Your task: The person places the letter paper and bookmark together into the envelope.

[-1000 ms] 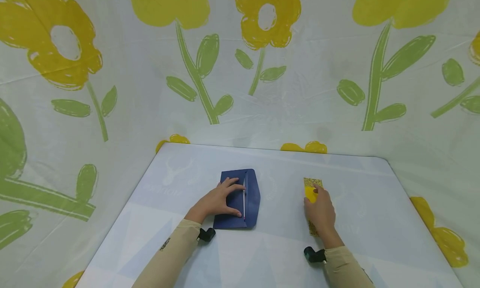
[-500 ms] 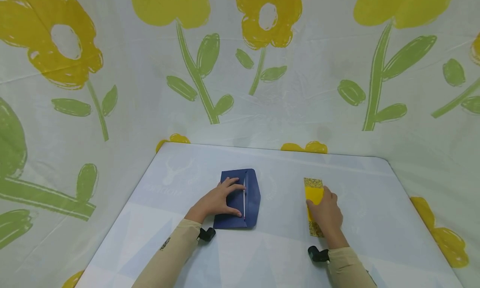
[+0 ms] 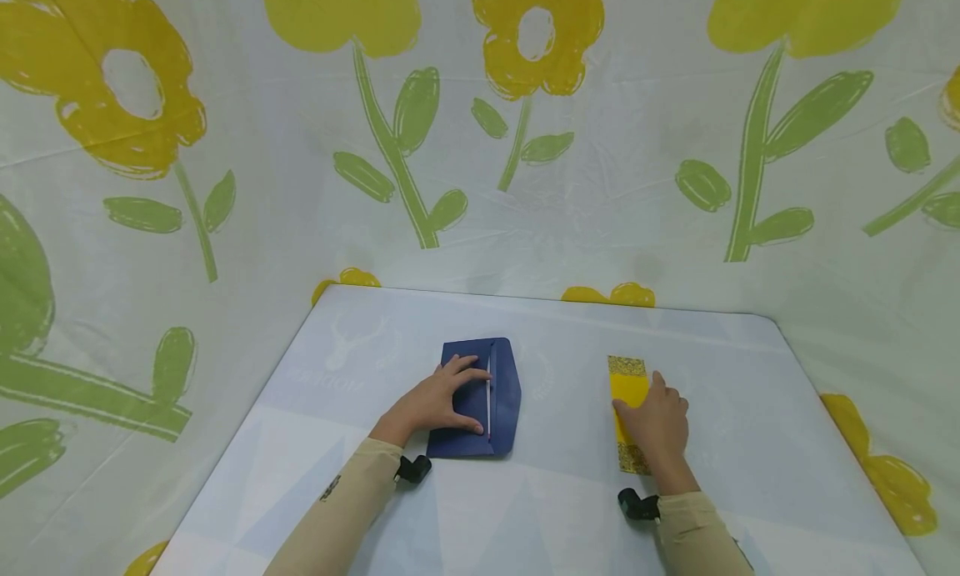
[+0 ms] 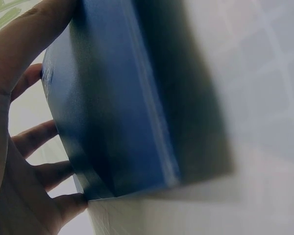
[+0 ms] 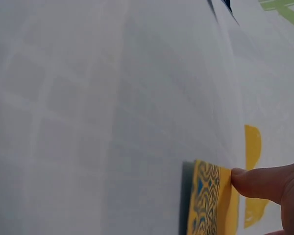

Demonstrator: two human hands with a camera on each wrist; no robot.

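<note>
A dark blue envelope [image 3: 506, 397] lies on the table, its flap folded out to the right. Along its opening shows the thin white edge of something inside. My left hand [image 3: 437, 399] rests on the envelope, thumb and fingers spread near the opening; the left wrist view shows several fingertips at the edge of the envelope [image 4: 112, 98]. To the right lies a long yellow card [image 3: 628, 386] with patterned ends. My right hand [image 3: 658, 426] is at the card's right side, its thumb [image 5: 264, 183] touching the card, its index finger raised. The other fingers are partly hidden.
The pale, faintly printed table [image 3: 562, 509] ends at a far edge before a white curtain [image 3: 600, 209] with yellow flowers. Beige sleeves and small black wrist cameras [image 3: 637, 505] are by both wrists. Table surface separates the envelope from the card.
My right hand has shifted right across the yellow card, uncovering more of it, and its index finger has lifted off. The left hand and the envelope have stayed still.
</note>
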